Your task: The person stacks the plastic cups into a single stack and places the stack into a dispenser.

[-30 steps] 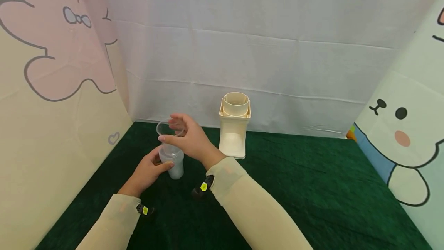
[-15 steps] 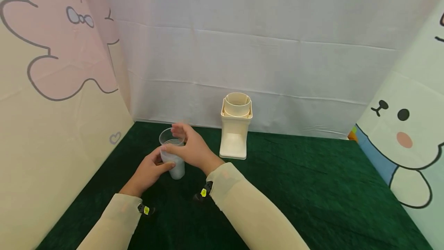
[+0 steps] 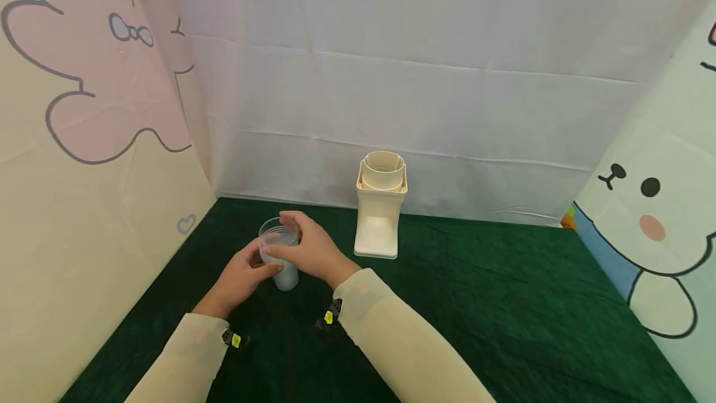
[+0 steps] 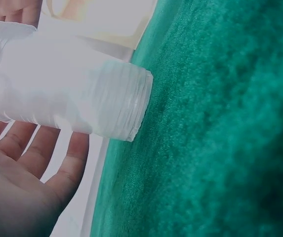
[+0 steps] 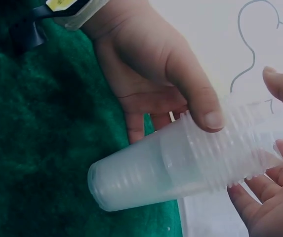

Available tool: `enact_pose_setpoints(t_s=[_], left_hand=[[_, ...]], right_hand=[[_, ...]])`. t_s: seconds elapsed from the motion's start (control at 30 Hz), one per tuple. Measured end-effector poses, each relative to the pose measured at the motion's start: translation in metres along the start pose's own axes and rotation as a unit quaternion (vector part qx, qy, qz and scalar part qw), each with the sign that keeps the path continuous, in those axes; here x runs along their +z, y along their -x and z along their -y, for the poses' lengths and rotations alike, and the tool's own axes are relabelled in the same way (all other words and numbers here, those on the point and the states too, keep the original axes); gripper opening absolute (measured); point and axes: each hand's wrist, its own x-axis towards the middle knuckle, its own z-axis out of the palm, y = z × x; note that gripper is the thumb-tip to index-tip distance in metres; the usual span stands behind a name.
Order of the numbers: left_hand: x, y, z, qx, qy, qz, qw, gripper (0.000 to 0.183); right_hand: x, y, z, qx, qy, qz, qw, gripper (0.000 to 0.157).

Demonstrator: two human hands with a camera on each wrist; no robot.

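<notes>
A stack of clear plastic cups [image 3: 287, 278] stands upright over the green cloth, left of centre in the head view. My left hand [image 3: 237, 280] grips its side, thumb on the near side and fingers round the far side. In the left wrist view those fingers [image 4: 72, 158] lie along the cups [image 4: 57, 79]. Higher up, my right hand [image 3: 314, 252] holds the stack near the rim, thumb in front and fingers behind. Several closely nested rims [image 5: 220, 148] show in the right wrist view, between the left thumb [image 5: 205, 106] and the right hand [image 5: 279, 202].
A cream-coloured stand with a round tube on top [image 3: 380, 204] is at the back of the table, right of the hands. Green cloth [image 3: 503, 303] covers the table. A white curtain [image 3: 425, 98] hangs behind, with cartoon-printed sheets on both sides.
My right hand has come down, lowering a cup that was raised above the stack into it. The left hand has kept its hold on the stack.
</notes>
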Motion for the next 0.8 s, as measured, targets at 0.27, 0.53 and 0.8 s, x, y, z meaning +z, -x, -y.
enact_pose_setpoints(t_s=[0.27,0.53,0.8], left_hand=[[0.001,0.001,0.0,0.004,-0.007,-0.003,1.0,0.061],[0.001,-0.001,0.002,-0.003,-0.006,-0.006,1.0,0.065],[0.0,-0.001,0.001,0.006,-0.005,-0.004,1.0,0.065]], right_hand=[[0.0,0.003,-0.008,0.003,0.011,0.0,1.0,0.071],[0.002,0.004,-0.019,0.021,0.005,0.001,1.0,0.07],[0.005,0.005,-0.022,0.036,-0.009,-0.008,0.999,0.069]])
